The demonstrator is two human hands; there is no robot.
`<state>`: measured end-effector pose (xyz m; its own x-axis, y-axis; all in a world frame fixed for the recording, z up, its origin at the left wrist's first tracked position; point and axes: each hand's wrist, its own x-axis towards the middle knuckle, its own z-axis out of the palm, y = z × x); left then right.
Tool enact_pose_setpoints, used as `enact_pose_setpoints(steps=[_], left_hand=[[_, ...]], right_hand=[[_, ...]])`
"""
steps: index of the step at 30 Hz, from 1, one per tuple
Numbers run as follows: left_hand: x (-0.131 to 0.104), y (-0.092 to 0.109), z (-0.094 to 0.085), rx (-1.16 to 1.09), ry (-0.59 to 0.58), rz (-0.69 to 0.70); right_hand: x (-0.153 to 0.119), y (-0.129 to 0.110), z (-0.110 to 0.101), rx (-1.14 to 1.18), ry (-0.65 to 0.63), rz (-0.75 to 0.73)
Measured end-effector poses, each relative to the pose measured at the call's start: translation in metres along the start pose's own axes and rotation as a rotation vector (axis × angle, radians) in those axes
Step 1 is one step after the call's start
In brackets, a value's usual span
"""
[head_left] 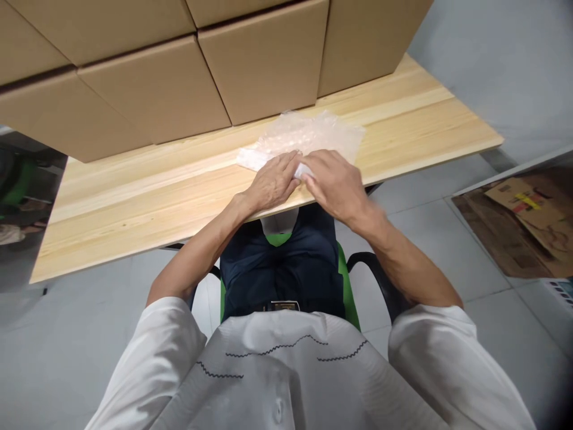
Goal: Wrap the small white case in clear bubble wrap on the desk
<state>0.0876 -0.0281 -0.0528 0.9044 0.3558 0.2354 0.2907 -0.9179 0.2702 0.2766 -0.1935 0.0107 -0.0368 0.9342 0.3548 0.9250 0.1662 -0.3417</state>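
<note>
A clear, crinkled sheet of bubble wrap (308, 132) lies on the table near its front edge, with a whitish folded edge running along its near side. My left hand (276, 179) lies flat over that near edge, its fingers stretched out and pressing down. Close beside it, my right hand (336, 182) is closed, with the whitish folded edge between its thumb and fingers. Both hands hide the middle of the fold. Whether something is rolled inside cannot be seen.
Stacked cardboard boxes (268, 65) line the back of the wooden table (134, 203). Below its front edge are my legs and a green chair (350, 298) with black armrests. Flattened cardboard (532, 221) lies on the floor at right. Dark and green items stand at far left.
</note>
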Motion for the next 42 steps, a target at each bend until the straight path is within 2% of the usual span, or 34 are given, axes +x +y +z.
enact_pose_setpoints(steps=[3, 6, 13, 18, 21, 28, 32, 35, 40, 42], left_hand=[[0.0, -0.007, 0.002, -0.043, 0.011, 0.015], [0.0, -0.01, -0.002, -0.072, 0.008, 0.005], [-0.003, -0.012, -0.015, -0.083, -0.019, -0.061], [-0.013, -0.011, -0.024, -0.067, 0.039, 0.021], [-0.021, -0.008, -0.033, -0.019, 0.04, 0.047], [-0.026, -0.004, -0.058, 0.018, -0.086, -0.024], [-0.018, -0.008, -0.078, -0.142, -0.131, -0.049], [-0.009, -0.016, -0.089, -0.297, -0.152, -0.102], [0.006, -0.036, -0.094, -0.514, -0.259, -0.202], [0.012, -0.044, -0.094, -0.586, -0.286, -0.227]], right_hand=[[0.009, -0.009, 0.024, -0.012, -0.058, -0.015], [0.013, -0.007, 0.037, -0.052, -0.059, 0.009], [0.014, -0.006, 0.048, -0.18, -0.075, 0.025], [0.012, 0.0, 0.054, -0.219, -0.02, -0.009], [0.01, 0.002, 0.05, -0.215, -0.045, -0.017], [0.013, 0.008, 0.029, -0.159, -0.162, -0.006], [0.02, 0.019, 0.015, -0.099, -0.241, 0.036], [0.032, 0.032, 0.005, -0.019, -0.247, 0.047], [0.058, 0.055, -0.008, 0.189, -0.365, -0.001], [0.064, 0.061, -0.01, 0.204, -0.382, -0.001]])
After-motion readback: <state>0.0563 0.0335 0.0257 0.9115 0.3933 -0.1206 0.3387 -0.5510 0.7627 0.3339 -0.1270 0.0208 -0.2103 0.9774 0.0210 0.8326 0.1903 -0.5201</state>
